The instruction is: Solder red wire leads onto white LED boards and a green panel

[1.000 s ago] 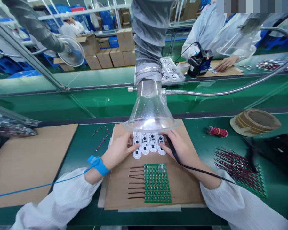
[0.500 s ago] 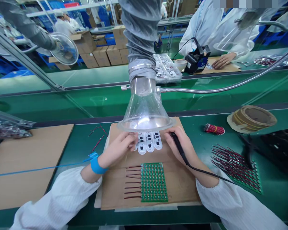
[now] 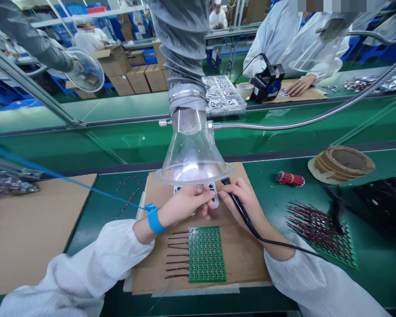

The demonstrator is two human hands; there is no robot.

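Note:
My left hand (image 3: pixel 193 200), with a blue band round its wrist, is closed over the row of white boards (image 3: pixel 215 200); its fingertips pinch something too small to make out. Beside it on the right, my right hand (image 3: pixel 239 198) is wrapped round a black soldering iron (image 3: pixel 242 211), whose cable runs back along the forearm. A thin strand shows between the two hands. Above them hangs a clear fume hood (image 3: pixel 194 154), hiding part of the white boards. Nearer to me, a green circuit panel (image 3: pixel 207 254) with dark red wires at its left edge lies on the cardboard (image 3: pixel 244 259).
Loose wires (image 3: pixel 128 202) lie left of the cardboard. To the right are a bundle of red wires (image 3: pixel 290 178), a brown tape roll (image 3: pixel 341 165) and a second wired green panel (image 3: pixel 348 246). Across the divider, a person's hand (image 3: pixel 302 84) rests near a black device (image 3: pixel 269 82).
My left hand has moved right across the white boards, closer to my right hand, and now covers most of them. The blue cord has swung higher. The whole view has shifted slightly.

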